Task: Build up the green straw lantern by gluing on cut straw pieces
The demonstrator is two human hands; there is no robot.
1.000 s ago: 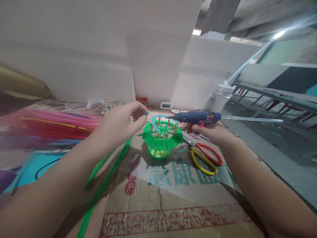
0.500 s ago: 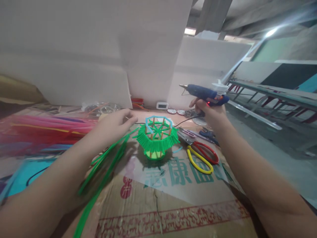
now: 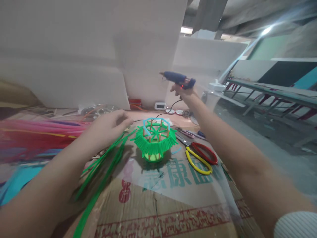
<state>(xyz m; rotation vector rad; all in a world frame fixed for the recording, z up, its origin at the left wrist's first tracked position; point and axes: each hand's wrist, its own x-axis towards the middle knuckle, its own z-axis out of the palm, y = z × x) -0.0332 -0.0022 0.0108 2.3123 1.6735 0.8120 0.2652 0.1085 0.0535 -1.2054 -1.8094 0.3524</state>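
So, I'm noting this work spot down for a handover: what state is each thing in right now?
Glue gun: raised in the right hand, red light lit
Left hand: fingers bent; whether it holds anything is unclear
Green fringed model: upright
Blue rim: open at the front
Scissors: lying down, handles spread
Green strips: loose
Clear jar: white lid on
Small display: upright, reading illegible
Ceiling light: on

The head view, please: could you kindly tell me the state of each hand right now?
Left hand: partly curled; cannot tell whether it holds anything.
Right hand: closed, holding the blue glue gun.
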